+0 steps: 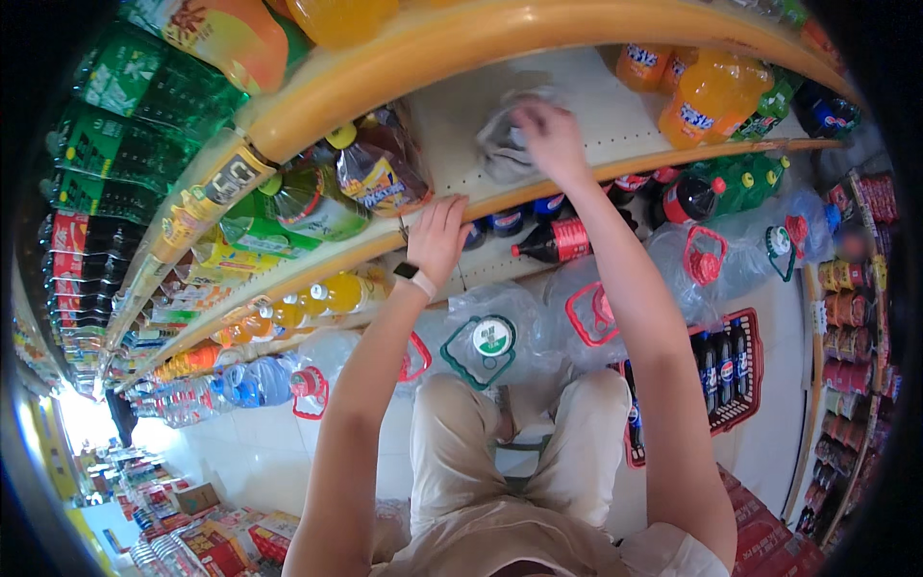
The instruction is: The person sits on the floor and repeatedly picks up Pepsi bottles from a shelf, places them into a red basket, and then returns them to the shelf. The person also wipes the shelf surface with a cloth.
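Observation:
My right hand (551, 137), slightly blurred, is pressed on a crumpled grey cloth (497, 148) and holds it against a bare stretch of the white perforated shelf (454, 137). My left hand (436, 234) rests on the yellow front edge (497, 202) of that same shelf and holds nothing. A dark watch is on its wrist. Left of the cloth stand dark-drink bottles in clear wrap (378, 166) and green-labelled bottles (303, 205). To the right of it are orange Fanta bottles (696, 108).
On the shelf below lie cola bottles (555, 240). Large water jugs with green and red handles (494, 339) stand on the floor before my knees. A red basket of Pepsi bottles (750, 375) is at the right. Above runs another shelf's thick yellow edge (433, 68).

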A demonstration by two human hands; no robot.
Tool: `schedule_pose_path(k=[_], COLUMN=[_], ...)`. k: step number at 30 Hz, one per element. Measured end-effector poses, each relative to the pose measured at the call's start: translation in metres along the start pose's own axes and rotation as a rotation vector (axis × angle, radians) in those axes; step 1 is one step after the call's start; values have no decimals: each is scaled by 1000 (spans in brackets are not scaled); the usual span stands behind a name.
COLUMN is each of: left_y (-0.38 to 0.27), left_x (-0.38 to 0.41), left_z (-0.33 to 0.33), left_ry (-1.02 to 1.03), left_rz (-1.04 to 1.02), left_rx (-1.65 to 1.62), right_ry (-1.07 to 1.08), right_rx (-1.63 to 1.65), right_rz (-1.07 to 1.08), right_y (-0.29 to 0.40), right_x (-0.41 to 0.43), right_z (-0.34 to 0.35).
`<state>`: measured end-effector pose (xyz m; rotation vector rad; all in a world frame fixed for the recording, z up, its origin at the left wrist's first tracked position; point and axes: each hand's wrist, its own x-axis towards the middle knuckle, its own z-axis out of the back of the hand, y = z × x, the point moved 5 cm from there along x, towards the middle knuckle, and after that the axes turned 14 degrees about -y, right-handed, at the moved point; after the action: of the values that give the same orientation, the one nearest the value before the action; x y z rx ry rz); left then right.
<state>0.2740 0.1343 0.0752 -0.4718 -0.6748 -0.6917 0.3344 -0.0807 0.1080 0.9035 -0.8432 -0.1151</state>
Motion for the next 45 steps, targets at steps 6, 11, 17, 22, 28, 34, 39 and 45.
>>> schedule_pose_path(k=[6,11,17,22,28,34,39,45], left_y=[6,14,-7,7,3,3,4,2], left_x=[-5,-10,7,-2,1,-1,-3,-4], left_z=[-11,-4,-24,-4,-8,-8,-7,-9], left_ry=[-50,-56,-75,-3,16,-5,-24,-31], left_rz=[-4,8,-8,41,41,57,47,73], left_rx=[-55,-5,-53,39,23,35,30,-13], right_ry=[645,666,267,381,386,324,381,436], right_rx=[-391,-264,-426,-441,-529,-675,-687,-622], right_rz=[204,432,418,345,244,98,36,68], right_y=[12,45,-43,-14,-58,-136,-154,-108], right_x=[-25,-33,55,61,105,152,145,79], right_z=[-74,-134,-232,-260,-217,-129,-62,1])
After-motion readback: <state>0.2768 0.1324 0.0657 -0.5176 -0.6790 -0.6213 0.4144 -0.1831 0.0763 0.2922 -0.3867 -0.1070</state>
